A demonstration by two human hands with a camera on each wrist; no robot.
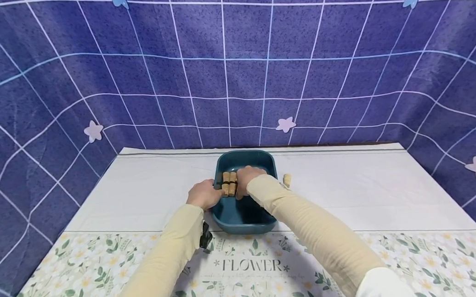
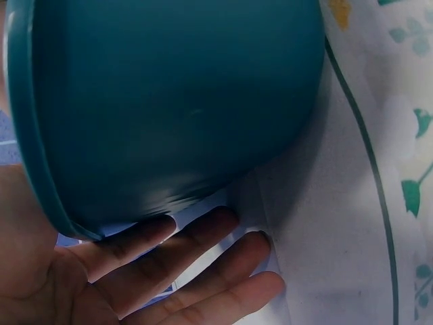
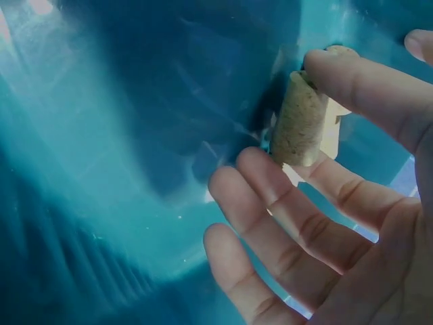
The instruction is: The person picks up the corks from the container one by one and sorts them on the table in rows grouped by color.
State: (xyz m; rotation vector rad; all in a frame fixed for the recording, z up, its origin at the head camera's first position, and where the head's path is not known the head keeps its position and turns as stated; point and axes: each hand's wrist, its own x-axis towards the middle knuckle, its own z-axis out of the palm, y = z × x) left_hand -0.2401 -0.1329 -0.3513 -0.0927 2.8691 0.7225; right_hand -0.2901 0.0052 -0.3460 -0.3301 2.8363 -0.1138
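A dark teal plastic basin (image 1: 243,226) stands on the table. My left hand (image 1: 204,194) holds its left wall, the thumb over the rim; in the left wrist view the fingers (image 2: 196,271) spread along the outside. Inside lie light brown corks (image 1: 229,188) side by side with a dark band across them. My right hand (image 1: 248,177) reaches into the basin beside them. In the right wrist view its thumb and fingers pinch a cork (image 3: 300,122), and more cork shows partly hidden behind it.
Another cork (image 1: 287,180) lies on the white tabletop just right of the basin. A floral cloth strip (image 1: 247,276) with lettering runs along the near side. A blue gridded curtain (image 1: 233,75) with stars stands behind and at both sides.
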